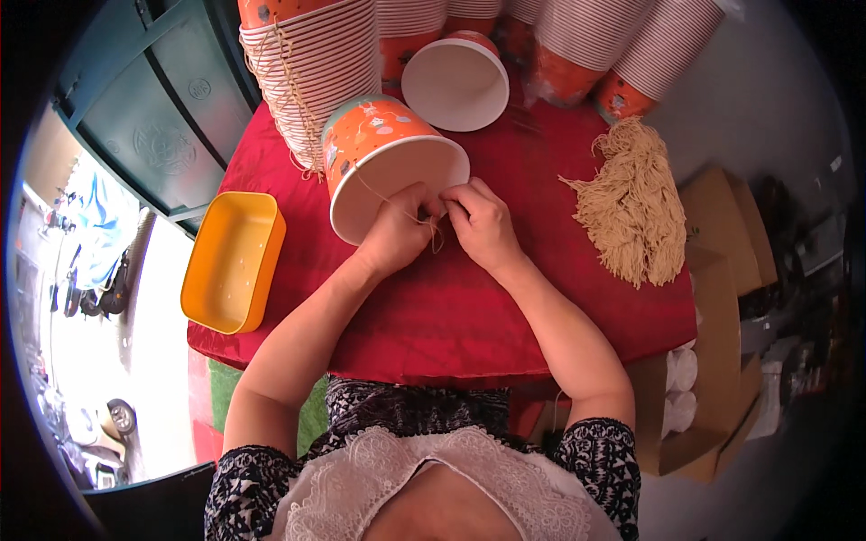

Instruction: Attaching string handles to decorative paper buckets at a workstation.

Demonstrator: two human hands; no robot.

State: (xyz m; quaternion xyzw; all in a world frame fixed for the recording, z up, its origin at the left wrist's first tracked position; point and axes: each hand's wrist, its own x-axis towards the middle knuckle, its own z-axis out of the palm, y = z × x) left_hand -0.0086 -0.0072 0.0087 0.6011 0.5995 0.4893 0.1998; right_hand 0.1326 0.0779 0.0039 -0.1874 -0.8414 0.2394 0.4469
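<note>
The orange paper bucket (383, 129) lies tipped in front of me above the middle of the bench (451, 329), its white mouth turned towards me. A thin cord (371, 189) runs from its side across the mouth to my left hand (400, 230), whose fingers are curled closed on it at the lower rim; a slack loop hangs just beyond them. My right hand (484, 225) is just beside, thumb and fingers drawn together near the rim; my own knuckles hide the tips, so I can't tell if they grip any cord.

Behind the bucket, another bucket (456, 86) lies with its mouth open towards me. A tall nested stack (316, 68) leans at the left, knotted cords (287, 104) hanging down it. A yellow tub (268, 284) sits at the left edge, a tan bundle of cords (631, 212) towards the right. More stacks (591, 36) stand at the back, and cardboard boxes (720, 311) are off to the right.
</note>
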